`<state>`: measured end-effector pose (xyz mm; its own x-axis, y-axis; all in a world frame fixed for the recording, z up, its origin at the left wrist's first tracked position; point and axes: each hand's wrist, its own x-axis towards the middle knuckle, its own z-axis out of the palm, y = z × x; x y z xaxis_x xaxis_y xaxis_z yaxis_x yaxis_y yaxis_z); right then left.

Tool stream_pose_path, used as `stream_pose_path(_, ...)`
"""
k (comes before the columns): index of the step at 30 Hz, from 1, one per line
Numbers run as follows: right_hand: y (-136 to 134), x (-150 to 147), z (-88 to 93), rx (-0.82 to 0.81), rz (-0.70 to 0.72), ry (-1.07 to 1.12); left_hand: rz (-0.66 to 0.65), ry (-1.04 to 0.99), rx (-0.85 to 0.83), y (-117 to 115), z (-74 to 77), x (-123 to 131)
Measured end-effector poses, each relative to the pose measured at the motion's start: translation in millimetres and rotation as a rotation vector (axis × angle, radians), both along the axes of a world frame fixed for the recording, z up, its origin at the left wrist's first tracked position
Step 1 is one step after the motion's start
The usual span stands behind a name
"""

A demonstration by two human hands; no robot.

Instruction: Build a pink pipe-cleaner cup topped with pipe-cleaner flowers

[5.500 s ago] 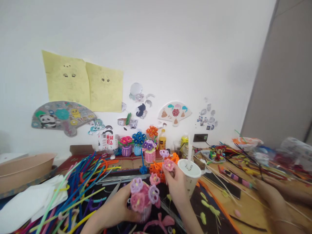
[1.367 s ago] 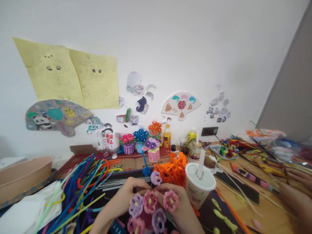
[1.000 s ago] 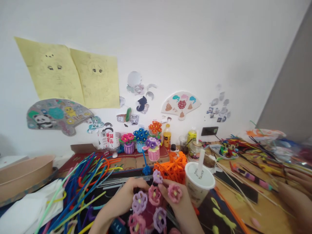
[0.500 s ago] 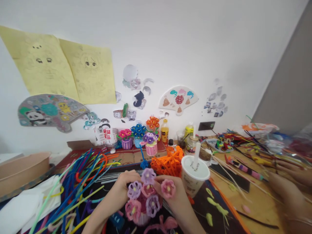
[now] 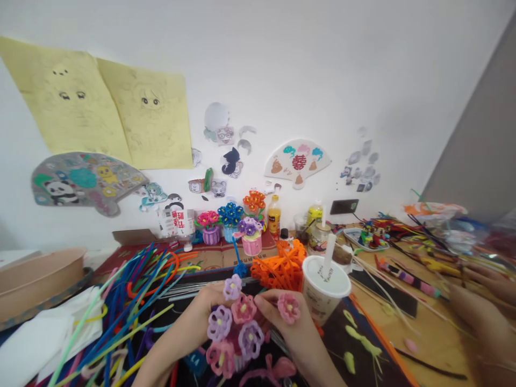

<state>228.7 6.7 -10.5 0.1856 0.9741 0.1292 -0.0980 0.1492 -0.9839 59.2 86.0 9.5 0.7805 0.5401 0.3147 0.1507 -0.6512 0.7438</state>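
Low in the middle stands a bunch of fuzzy pipe-cleaner flowers [image 5: 244,308], pink and lilac, above a small ridged pot [image 5: 242,364] that they mostly cover. My left hand [image 5: 197,317] is closed at the far left side of the bunch, fingers curled behind the blossoms and partly hidden. From the right, my right hand [image 5: 296,336] pinches with thumb and forefinger among the flowers; the exact grip point is hidden. One pink flower [image 5: 288,308] sticks out in front of that hand. Below lies a pink pipe-cleaner piece [image 5: 278,368].
Loose pipe cleaners [image 5: 133,301] heap up at the left. An orange pipe-cleaner bundle [image 5: 282,266] and a lidded cup with straw [image 5: 325,285] stand close beyond my hands. Finished flower pots [image 5: 251,244] line the back. Another person's hand [image 5: 479,317] is at the right.
The top lilac flower has shifted left, uncovering more of the pink flower behind it. The pink flower by my right hand has moved slightly right. The other person's hand has shifted a little.
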Motion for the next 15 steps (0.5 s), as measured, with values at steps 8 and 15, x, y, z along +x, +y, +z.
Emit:
stream_pose_path(8, 3.4, -6.1, -0.3, 0.092, 0.042, -0.041, 0.046, 0.063, -0.045, 0.7, -0.6, 1.8)
stream_pose_path(15, 4.5, -7.0, 2.4, 0.124, 0.059, -0.072, 0.078, 0.096, -0.076, 0.3, -1.0, 0.0)
